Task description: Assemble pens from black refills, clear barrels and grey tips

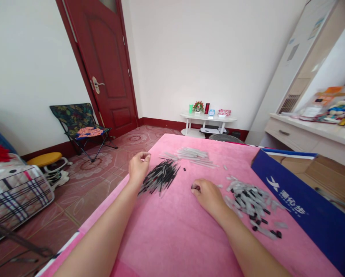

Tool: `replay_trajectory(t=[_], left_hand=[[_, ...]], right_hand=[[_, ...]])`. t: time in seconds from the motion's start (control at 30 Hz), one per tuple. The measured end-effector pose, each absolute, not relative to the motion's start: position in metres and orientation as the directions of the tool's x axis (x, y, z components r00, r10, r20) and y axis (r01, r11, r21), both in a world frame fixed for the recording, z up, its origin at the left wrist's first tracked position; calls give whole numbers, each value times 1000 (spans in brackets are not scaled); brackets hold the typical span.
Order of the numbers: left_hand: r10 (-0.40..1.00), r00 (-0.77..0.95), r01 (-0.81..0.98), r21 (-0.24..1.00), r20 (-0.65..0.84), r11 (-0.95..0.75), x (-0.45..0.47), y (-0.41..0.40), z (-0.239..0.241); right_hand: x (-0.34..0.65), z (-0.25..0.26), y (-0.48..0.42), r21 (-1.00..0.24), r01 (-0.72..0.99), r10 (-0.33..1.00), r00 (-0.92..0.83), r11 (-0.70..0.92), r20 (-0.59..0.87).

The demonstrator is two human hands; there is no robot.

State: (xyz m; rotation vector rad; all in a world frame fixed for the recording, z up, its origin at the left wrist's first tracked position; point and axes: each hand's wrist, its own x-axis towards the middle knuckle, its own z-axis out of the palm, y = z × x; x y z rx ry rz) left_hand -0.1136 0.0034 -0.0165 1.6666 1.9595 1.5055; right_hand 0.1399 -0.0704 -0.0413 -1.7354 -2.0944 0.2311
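Observation:
My left hand (138,167) is closed in a pinch at the left edge of a pile of thin dark sticks (161,176) that look like pen refills. Whatever its fingertips hold is too small to make out. My right hand (209,195) is also pinched, above the pink cloth, with a small dark bit at its fingertips that I cannot name. To its right lies a heap of short translucent tubes (249,200) mixed with small black pieces (278,234). Behind the dark sticks are long clear sticks (194,154). One small black piece (184,169) lies apart between the piles.
A blue cardboard box (299,207) stands open along the table's right side. The pink cloth (158,234) covers the table. Beyond it are a low white table (208,116), a red door (103,65) and a folding chair (78,123). A plaid bag (19,196) sits at left.

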Motion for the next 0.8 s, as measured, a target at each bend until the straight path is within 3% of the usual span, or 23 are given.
replay_trajectory(t=[0.2, 0.33, 0.47, 0.8], left_hand=[[844, -351, 597, 791, 405, -131, -119, 10, -25], [860, -281, 536, 813, 426, -228, -97, 5, -26], [885, -198, 455, 839, 421, -298, -77, -4, -25], [939, 28, 251, 906, 344, -340, -23, -33, -39]], right_hand=[[145, -32, -58, -382, 909, 983, -118, 165, 143], [161, -24, -28, -213, 975, 954, -4, 71, 300], [176, -26, 2, -91, 995, 961, 58, -34, 270], [174, -32, 24, -79, 996, 954, 56, -35, 293]])
